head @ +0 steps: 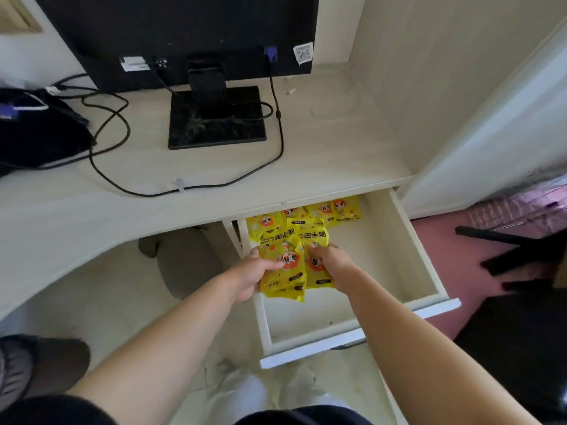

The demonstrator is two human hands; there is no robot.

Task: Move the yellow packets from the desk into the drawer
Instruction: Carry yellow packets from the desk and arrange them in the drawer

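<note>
Both hands pinch a bunch of yellow packets point(283, 265) over the open drawer point(429, 268): the left hand point(251, 276) grips its left edge, the right hand point(329, 262) its right. More packets point(325, 211) lie at the drawer's back, under the desk point(92, 204) edge.
</note>
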